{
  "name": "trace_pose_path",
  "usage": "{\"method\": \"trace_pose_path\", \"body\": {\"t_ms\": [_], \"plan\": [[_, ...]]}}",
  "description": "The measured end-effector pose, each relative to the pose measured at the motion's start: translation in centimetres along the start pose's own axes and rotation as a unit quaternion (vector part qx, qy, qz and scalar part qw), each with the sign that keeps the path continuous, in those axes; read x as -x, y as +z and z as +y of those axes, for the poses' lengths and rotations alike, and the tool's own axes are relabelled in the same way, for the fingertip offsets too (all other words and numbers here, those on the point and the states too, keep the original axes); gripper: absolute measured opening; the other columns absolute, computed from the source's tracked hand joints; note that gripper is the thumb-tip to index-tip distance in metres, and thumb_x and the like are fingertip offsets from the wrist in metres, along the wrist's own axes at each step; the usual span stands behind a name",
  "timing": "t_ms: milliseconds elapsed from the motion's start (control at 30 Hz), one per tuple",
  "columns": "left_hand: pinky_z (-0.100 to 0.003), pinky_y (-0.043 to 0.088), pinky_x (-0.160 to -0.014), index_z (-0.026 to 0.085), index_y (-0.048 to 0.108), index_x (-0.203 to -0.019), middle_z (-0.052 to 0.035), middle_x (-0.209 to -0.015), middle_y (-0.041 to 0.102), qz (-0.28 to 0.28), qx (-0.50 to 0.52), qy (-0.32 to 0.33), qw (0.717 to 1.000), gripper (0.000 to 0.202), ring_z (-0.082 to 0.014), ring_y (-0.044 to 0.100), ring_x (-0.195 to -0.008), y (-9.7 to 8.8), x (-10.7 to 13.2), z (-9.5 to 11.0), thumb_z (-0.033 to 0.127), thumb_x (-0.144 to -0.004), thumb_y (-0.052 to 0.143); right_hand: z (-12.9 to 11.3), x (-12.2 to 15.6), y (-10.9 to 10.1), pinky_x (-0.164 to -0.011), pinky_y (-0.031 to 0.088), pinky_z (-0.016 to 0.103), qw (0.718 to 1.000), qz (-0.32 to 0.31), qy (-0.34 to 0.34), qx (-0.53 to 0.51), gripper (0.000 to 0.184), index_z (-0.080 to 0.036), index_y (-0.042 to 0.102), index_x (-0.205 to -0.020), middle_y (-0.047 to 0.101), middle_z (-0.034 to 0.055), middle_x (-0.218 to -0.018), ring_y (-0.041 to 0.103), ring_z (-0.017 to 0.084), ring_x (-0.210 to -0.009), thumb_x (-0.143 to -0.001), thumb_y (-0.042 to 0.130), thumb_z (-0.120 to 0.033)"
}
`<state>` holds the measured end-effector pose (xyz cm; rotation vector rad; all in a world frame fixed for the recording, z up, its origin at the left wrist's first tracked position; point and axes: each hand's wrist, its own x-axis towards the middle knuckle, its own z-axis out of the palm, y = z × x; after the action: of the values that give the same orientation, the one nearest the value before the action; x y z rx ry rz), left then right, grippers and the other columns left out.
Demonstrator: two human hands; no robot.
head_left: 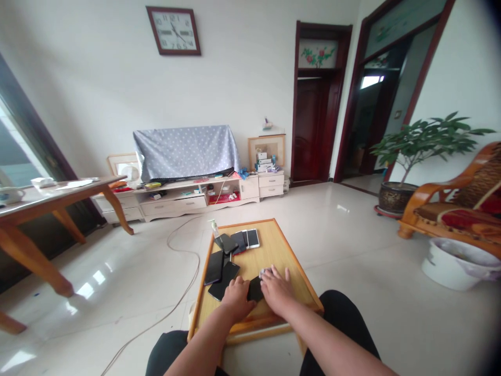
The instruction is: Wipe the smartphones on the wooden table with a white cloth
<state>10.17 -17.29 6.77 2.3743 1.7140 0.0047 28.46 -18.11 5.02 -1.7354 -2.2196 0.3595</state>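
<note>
A small wooden table (274, 245) stands in front of my knees with several dark phones (223, 263) lying on its left and far side. My left hand (236, 298) rests closed on a black phone (255, 289) near the table's front edge, holding it down. My right hand (277, 289) lies across the same phone with fingers curled over a small pale cloth (264, 272) that shows at the fingertips. A small bottle (214, 227) stands at the table's far left corner.
A cable (183, 261) trails over the tiled floor left of the table. A larger wooden table (58, 201) stands at left, a TV cabinet (188, 196) by the far wall, a potted plant (407, 156), a wooden armchair (462, 203) and a white basin (457, 263) at right.
</note>
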Motion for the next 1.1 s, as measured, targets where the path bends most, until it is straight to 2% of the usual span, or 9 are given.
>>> {"method": "trace_pose_path", "body": {"t_ms": [100, 300, 500, 567, 700, 833, 967, 1033, 1100], "plan": [[-0.041, 0.044, -0.100, 0.024, 0.057, -0.127, -0.0110, -0.130, 0.056, 0.015, 0.001, -0.017, 1.000, 0.055, -0.0309, 0.051, -0.121, 0.3, -0.4, 0.4, 0.046, -0.077, 0.061, 1.0, -1.1, -0.5, -0.119, -0.005, 0.064, 0.997, 0.023, 0.072, 0.011, 0.050, -0.026, 0.054, -0.143, 0.046, 0.0068, -0.155, 0.021, 0.031, -0.152, -0.104, 0.024, -0.037], [-0.040, 0.042, -0.101, 0.022, 0.056, -0.130, -0.0114, -0.131, 0.056, 0.042, 0.011, -0.039, 0.998, 0.050, -0.0297, 0.050, -0.121, 1.0, -1.9, 0.8, 0.040, -0.083, 0.052, 0.9, -0.7, 1.3, -0.121, -0.001, 0.061, 0.998, 0.015, -0.051, -0.019, 0.047, -0.030, 0.053, -0.143, 0.050, 0.0044, -0.153, 0.026, 0.027, -0.151, -0.104, 0.027, -0.038], [-0.040, 0.037, -0.105, 0.021, 0.050, -0.140, -0.0122, -0.138, 0.052, 0.052, 0.019, -0.047, 0.997, 0.060, -0.0310, 0.044, -0.127, 1.9, -2.3, 0.7, 0.045, -0.085, 0.051, 3.8, -2.2, 0.1, -0.118, 0.000, 0.068, 0.992, 0.048, 0.115, 0.024, 0.053, -0.022, 0.050, -0.147, 0.045, 0.0108, -0.156, 0.019, 0.032, -0.152, -0.104, 0.022, -0.036], [-0.041, 0.035, -0.106, 0.020, 0.048, -0.143, -0.0124, -0.140, 0.051, 0.059, 0.022, -0.052, 0.997, 0.062, -0.0309, 0.043, -0.127, 2.3, -2.3, 0.7, 0.044, -0.086, 0.050, 3.5, -1.9, 0.8, -0.120, -0.001, 0.064, 0.994, 0.046, 0.099, 0.027, 0.054, -0.020, 0.049, -0.148, 0.042, 0.0122, -0.157, 0.019, 0.031, -0.153, -0.104, 0.024, -0.037], [-0.040, 0.034, -0.107, 0.020, 0.048, -0.142, -0.0124, -0.140, 0.051, 0.089, 0.031, -0.065, 0.993, 0.062, -0.0303, 0.044, -0.126, 3.1, -2.1, 0.9, 0.044, -0.085, 0.050, 1.9, 0.1, 2.5, -0.123, -0.002, 0.056, 0.999, 0.048, 0.002, 0.011, 0.052, -0.020, 0.051, -0.146, 0.044, 0.0113, -0.156, 0.026, 0.028, -0.151, -0.104, 0.027, -0.037], [-0.039, 0.036, -0.105, 0.021, 0.051, -0.140, -0.0111, -0.137, 0.054, 0.116, 0.042, -0.062, 0.990, 0.061, -0.0299, 0.046, -0.124, 3.6, -1.9, 0.8, 0.043, -0.083, 0.053, 1.7, 0.3, 1.4, -0.122, 0.016, 0.049, 0.998, 0.047, -0.022, -0.022, 0.045, -0.023, 0.060, -0.136, 0.058, 0.0085, -0.145, 0.045, 0.026, -0.140, -0.103, 0.031, -0.034], [-0.039, 0.036, -0.105, 0.020, 0.051, -0.140, -0.0114, -0.137, 0.054, 0.120, 0.049, -0.060, 0.990, 0.062, -0.0306, 0.047, -0.124, 3.5, -1.5, 0.6, 0.045, -0.083, 0.053, 1.9, -1.4, -0.3, -0.103, 0.044, 0.033, 0.995, 0.064, 0.017, -0.076, 0.044, -0.022, 0.063, -0.131, 0.069, 0.0087, -0.129, 0.063, 0.022, -0.117, -0.101, 0.034, -0.036], [-0.039, 0.036, -0.105, 0.020, 0.051, -0.140, -0.0114, -0.138, 0.054, 0.118, 0.055, -0.055, 0.990, 0.061, -0.0304, 0.047, -0.124, 3.4, -1.4, 0.6, 0.045, -0.083, 0.053, 1.8, -2.1, -0.6, -0.099, 0.047, 0.029, 0.992, 0.084, 0.018, -0.098, 0.046, -0.021, 0.061, -0.135, 0.068, 0.0084, -0.130, 0.063, 0.021, -0.117, -0.101, 0.034, -0.035], [-0.039, 0.035, -0.106, 0.021, 0.051, -0.140, -0.0111, -0.138, 0.054, 0.116, 0.055, -0.055, 0.990, 0.061, -0.0297, 0.047, -0.124, 3.4, -1.3, 0.6, 0.044, -0.083, 0.054, 1.7, -2.4, -0.4, -0.105, 0.044, 0.031, 0.990, 0.108, 0.019, -0.092, 0.048, -0.020, 0.058, -0.139, 0.063, 0.0089, -0.138, 0.058, 0.021, -0.125, -0.101, 0.032, -0.033]]}}
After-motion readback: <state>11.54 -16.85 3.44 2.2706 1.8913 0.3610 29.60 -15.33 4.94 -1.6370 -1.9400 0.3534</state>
